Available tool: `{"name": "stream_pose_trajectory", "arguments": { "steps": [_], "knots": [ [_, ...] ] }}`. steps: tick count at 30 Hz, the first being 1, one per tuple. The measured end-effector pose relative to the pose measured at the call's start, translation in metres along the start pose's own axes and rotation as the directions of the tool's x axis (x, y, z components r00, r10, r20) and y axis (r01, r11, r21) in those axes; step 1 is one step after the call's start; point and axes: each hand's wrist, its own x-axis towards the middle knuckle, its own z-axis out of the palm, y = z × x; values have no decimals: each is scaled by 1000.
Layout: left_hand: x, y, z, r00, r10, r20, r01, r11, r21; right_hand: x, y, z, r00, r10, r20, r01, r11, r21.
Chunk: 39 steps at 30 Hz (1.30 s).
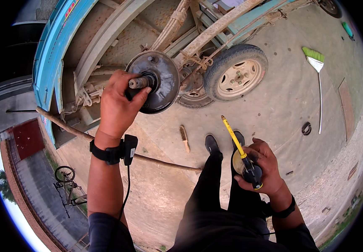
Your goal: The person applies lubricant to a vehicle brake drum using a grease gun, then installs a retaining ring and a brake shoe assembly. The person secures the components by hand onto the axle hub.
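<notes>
A dark, greasy round metal plate (164, 88) sits at the end of the vehicle's axle, with a metal axle stub (137, 83) standing out of its middle. My left hand (120, 98) is closed round the base of that stub, thumb below and fingers above. Lower right, my right hand (265, 166) grips a round, pale tin (237, 161) with a dark inside. A long yellow-and-black tool (237, 140) with a pointed tip lies across the tin in the same hand. Whether tool and tin are joined, I cannot tell.
A blue vehicle body (49, 63) with a rusty frame fills the upper left. Beside its axle is a wheel (238, 75). A wooden pole (160, 161) slants behind my left forearm. On the ground lie a wire brush (184, 138), a broom (318, 84) and a dark ring (306, 128).
</notes>
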Motion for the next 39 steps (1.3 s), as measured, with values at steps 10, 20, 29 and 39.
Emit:
{"name": "stream_pose_trajectory", "arguments": {
  "steps": [10, 20, 29, 39],
  "knots": [
    [5, 4, -7, 994, -52, 96, 54, 998, -17, -4, 2, 0, 999, 37, 0, -37, 999, -3],
    [8, 0, -8, 992, -33, 125, 39, 998, -43, -3, 3, -1, 999, 31, -11, -32, 999, -16],
    [7, -1, -9, 982, -110, 153, 120, 991, -59, 3, 1, -1, 1000, -5, -14, 5, 1000, -8],
    [2, 5, -6, 1000, -26, 14, 27, 999, -24, -1, 0, 3, 1000, 5, -1, -5, 1000, -18]
  ]
}}
